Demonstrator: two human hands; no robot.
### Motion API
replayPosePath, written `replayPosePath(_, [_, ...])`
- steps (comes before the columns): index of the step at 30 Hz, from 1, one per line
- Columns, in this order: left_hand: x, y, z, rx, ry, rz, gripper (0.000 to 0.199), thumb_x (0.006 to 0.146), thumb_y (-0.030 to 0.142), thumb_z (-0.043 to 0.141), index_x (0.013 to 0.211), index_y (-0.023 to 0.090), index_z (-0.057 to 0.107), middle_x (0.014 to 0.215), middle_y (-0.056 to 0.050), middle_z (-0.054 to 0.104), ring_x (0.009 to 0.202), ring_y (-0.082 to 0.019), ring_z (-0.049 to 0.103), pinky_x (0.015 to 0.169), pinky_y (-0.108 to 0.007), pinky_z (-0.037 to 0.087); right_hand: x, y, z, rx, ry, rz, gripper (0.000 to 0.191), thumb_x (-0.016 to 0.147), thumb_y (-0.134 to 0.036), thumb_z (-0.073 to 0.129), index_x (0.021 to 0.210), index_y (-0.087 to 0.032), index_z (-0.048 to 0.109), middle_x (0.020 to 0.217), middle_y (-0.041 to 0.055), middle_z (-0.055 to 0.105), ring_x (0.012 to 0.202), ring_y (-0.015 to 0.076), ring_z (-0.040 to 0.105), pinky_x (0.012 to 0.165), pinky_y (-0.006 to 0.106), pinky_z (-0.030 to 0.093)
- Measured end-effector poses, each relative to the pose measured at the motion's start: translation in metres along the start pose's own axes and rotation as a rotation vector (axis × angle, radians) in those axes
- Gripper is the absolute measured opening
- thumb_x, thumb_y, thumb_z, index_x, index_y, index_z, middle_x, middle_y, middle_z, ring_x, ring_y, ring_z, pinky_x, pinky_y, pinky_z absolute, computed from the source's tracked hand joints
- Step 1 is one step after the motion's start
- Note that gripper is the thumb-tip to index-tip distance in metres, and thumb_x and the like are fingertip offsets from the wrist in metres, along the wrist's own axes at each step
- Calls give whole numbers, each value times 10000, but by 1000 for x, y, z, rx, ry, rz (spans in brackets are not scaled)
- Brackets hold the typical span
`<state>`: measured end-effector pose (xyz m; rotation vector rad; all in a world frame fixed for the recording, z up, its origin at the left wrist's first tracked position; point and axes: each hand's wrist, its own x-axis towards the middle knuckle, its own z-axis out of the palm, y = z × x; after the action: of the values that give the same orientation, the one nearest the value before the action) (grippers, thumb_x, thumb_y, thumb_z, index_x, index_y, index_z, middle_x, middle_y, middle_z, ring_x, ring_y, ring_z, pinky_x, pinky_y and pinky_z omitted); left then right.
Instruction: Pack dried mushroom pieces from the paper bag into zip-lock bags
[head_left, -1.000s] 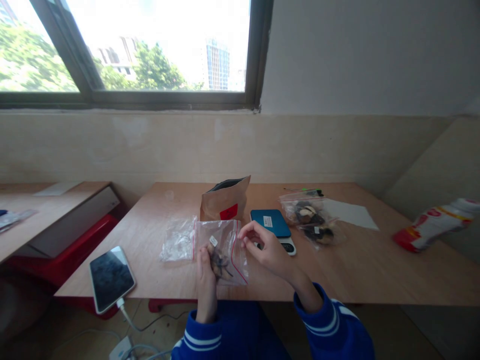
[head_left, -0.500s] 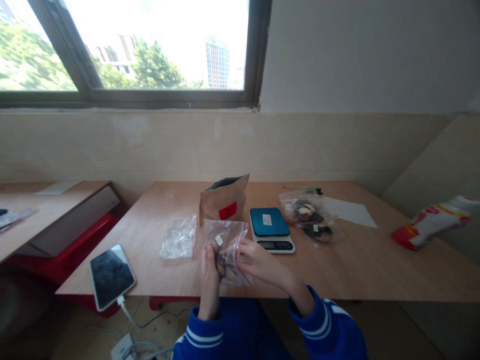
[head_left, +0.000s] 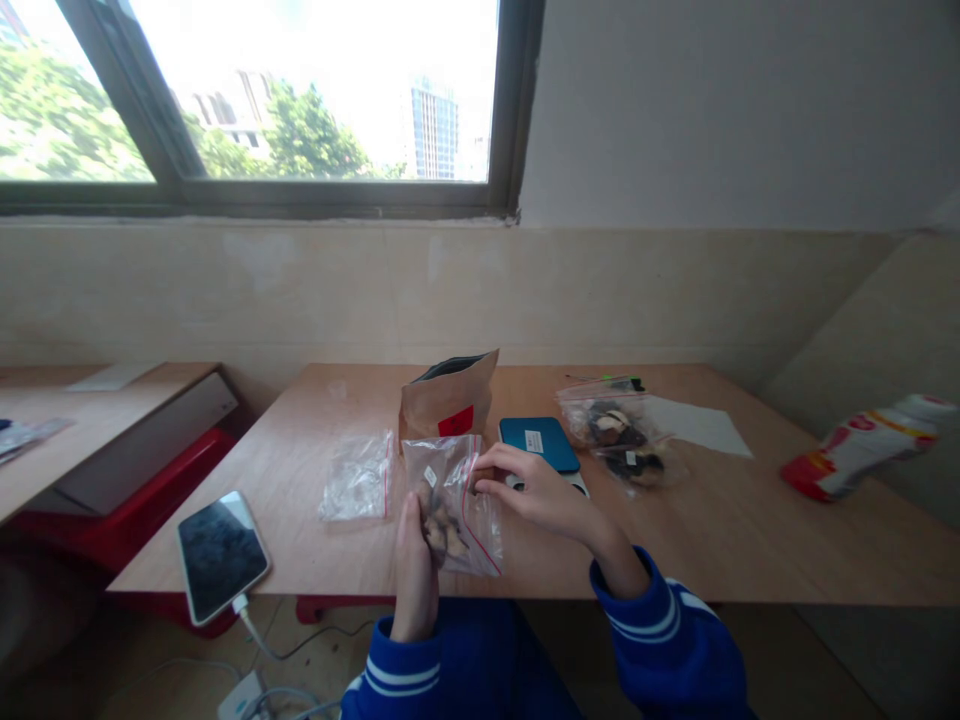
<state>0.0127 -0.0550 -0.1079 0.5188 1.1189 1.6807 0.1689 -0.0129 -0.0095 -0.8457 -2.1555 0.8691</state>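
My left hand (head_left: 415, 560) grips a clear zip bag (head_left: 480, 535) by its left side, above the table's front edge. Inside it lie dried, pale and dark brown pieces (head_left: 446, 530), and a small white label (head_left: 430, 476) is on the plastic. The bag is tilted, its red-striped edge towards the right. My right hand (head_left: 544, 500) is closed in a pinch at that edge; what sits between its fingertips is too small to make out. Just beyond the bag stands an open brown paper pouch (head_left: 442, 400) with a red label. Under my right hand's far side, a blue-topped kitchen scale (head_left: 551, 440) is partly hidden.
Flat clear zip bags (head_left: 356, 475) lie left of the pouch. Two filled zip bags (head_left: 619, 425) and white paper (head_left: 701, 425) are right of the scale. A phone (head_left: 223, 555) on its cable overhangs the front left edge. A white-and-red bottle (head_left: 862, 445) appears far right.
My right hand has drawn back from inside the bag's opening, up and to the right, now covering part of the scale. The left hand keeps its hold on the bag.
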Motion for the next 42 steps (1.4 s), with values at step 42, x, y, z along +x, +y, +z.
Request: replayPosePath(42, [1,2,-11,-12,93,14,404,810,516,576,1020,181,658,899,-44,716,936,-189,658,808,-292,527,7,-8,18,102,-59,12,208,831,-37,454,805,-180,604,846,19,657,807,144,621,736,250,466])
